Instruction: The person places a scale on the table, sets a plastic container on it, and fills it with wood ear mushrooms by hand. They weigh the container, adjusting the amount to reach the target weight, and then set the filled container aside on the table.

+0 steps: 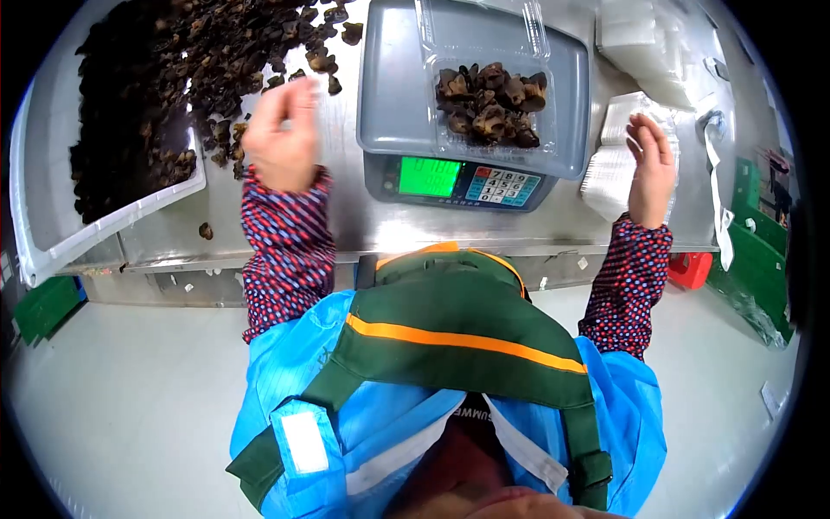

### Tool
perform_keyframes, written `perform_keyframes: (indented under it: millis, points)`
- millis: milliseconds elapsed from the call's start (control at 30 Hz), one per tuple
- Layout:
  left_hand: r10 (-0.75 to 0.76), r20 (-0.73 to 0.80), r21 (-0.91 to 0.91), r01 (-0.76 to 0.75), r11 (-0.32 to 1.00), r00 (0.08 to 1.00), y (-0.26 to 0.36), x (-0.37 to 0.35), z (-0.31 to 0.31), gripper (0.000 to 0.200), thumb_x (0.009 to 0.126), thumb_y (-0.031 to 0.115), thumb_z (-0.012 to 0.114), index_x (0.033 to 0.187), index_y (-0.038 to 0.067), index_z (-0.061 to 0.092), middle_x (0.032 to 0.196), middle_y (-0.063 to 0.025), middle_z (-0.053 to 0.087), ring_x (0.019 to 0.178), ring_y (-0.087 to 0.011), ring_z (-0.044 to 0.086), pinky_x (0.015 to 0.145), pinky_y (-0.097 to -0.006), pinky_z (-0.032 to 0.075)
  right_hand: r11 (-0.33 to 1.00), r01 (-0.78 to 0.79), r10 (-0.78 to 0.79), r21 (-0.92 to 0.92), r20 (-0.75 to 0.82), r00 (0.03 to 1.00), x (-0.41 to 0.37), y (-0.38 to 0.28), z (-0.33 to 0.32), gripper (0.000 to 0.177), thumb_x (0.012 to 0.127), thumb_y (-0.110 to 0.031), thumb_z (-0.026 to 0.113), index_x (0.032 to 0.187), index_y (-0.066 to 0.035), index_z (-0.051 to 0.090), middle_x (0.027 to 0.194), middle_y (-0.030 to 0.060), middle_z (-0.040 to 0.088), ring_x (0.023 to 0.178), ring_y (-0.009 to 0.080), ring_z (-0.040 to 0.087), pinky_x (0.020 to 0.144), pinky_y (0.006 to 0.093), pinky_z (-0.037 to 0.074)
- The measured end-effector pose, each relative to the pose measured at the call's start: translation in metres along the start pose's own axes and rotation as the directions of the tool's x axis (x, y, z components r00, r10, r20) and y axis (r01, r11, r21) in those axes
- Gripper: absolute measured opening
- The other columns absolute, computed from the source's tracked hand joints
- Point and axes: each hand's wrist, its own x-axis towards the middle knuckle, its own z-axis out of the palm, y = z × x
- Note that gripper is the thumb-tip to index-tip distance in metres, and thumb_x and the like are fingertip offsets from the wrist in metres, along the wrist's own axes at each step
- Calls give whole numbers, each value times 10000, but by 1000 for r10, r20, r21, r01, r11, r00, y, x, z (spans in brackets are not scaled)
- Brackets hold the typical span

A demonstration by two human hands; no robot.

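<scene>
Dark wrinkled pieces, like wood-ear mushrooms, fill a clear plastic box whose lid stands open. The box rests in the grey tray of a scale with a lit green display. Left of the scale, over the steel table, is my left hand, slightly blurred, its fingertips pressed together near loose dark pieces; what they hold, if anything, is too small to tell. My right hand has its fingers apart beside stacked clear boxes and holds nothing.
A white bin holding many dark pieces tilts at the left edge of the steel table. More stacked clear containers are at the back right. Green crates and a red object are at the right.
</scene>
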Motion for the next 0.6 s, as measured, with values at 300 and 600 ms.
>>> perform_keyframes:
  millis: [300, 600]
  points:
    - [-246, -82, 881, 186, 436, 966, -238, -26, -107, 640, 627, 496, 720, 1206, 324, 509, 1322, -151, 377, 1205, -375, 321, 982, -431, 339, 961, -204, 137, 186, 321, 937, 54, -9, 14, 305, 905, -202, 486, 1154, -31, 524, 1094, 69, 587, 965, 151, 554, 857, 289, 427]
    - [-294, -46, 664, 249, 705, 955, -273, 3, -146, 278, 709, 164, 674, 984, 124, 647, 1009, -107, 590, 903, -253, 595, 836, -341, 473, 964, -264, 245, -42, 535, 808, 109, 19, 58, 339, 913, -283, 484, 1176, -71, 515, 1092, 22, 574, 968, 122, 544, 853, 265, 426]
